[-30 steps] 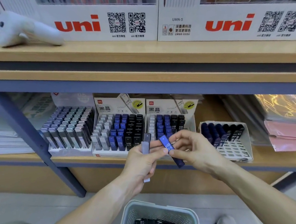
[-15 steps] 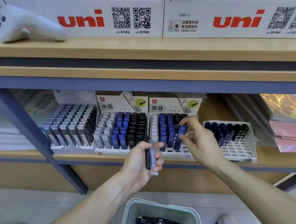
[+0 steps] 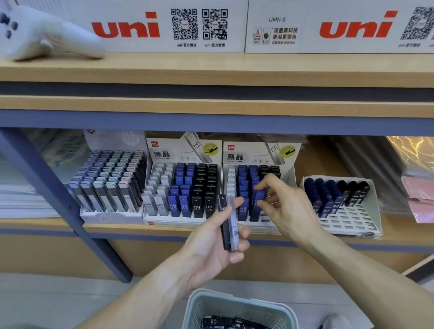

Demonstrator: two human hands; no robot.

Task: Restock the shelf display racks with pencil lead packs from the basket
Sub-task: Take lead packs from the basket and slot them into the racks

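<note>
The right hand pinches a blue pack by its top, seating it in the blue column of the right-centre rack; that grip probably leaves its foot free to find the slot. The left hand grips 2 spare packs upright just beside it, ready to feed. Near the floor, the basket holds more loose packs.
</note>
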